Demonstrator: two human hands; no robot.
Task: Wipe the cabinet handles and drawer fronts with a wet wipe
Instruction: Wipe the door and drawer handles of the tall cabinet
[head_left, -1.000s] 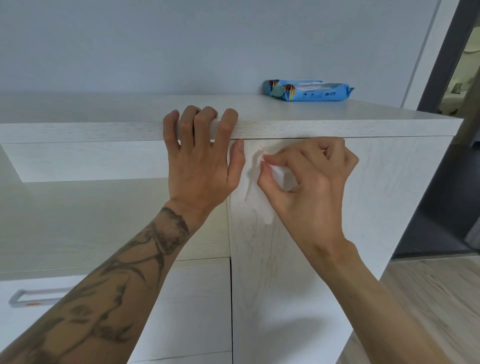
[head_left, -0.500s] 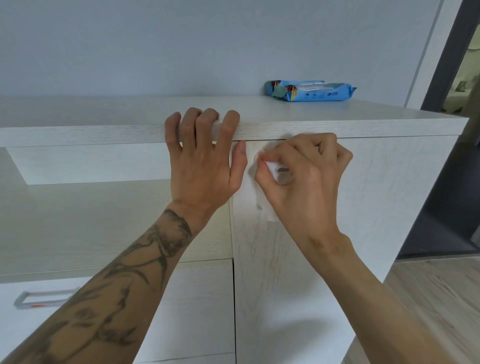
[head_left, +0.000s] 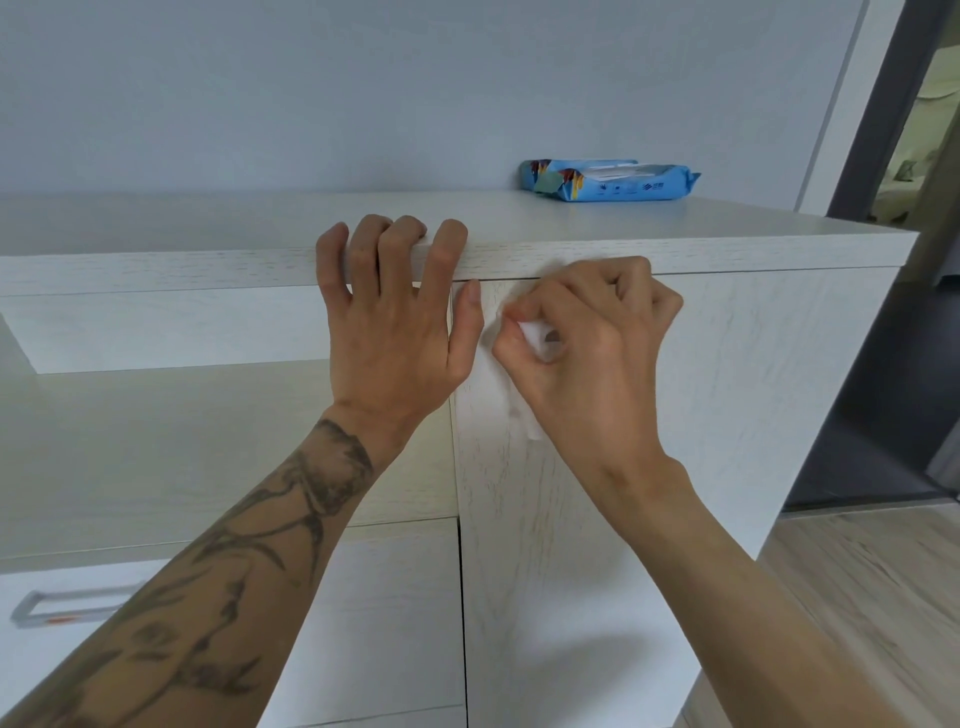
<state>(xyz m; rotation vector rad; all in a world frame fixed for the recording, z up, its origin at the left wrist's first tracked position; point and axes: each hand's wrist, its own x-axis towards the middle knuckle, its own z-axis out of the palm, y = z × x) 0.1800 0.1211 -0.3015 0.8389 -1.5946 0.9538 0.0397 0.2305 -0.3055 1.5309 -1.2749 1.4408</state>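
A white cabinet door (head_left: 737, 395) fills the right half of the view. My right hand (head_left: 587, 353) pinches a white wet wipe (head_left: 511, 400) and presses it against the door's top left corner, just under the cabinet top (head_left: 623, 228). My left hand (head_left: 395, 322) hooks its fingers over the front edge of the top, thumb lying along the door's left edge. A drawer front (head_left: 384, 613) sits below the left forearm, and its metal handle (head_left: 57, 608) shows at the lower left.
A blue pack of wet wipes (head_left: 608, 179) lies on the cabinet top near the wall. An open recess (head_left: 182, 447) is left of the door. Wooden floor (head_left: 872, 587) and a dark doorway (head_left: 893, 312) lie to the right.
My right hand has slid the wipe upward on the door toward its top edge. My left hand has stayed on the cabinet top's edge.
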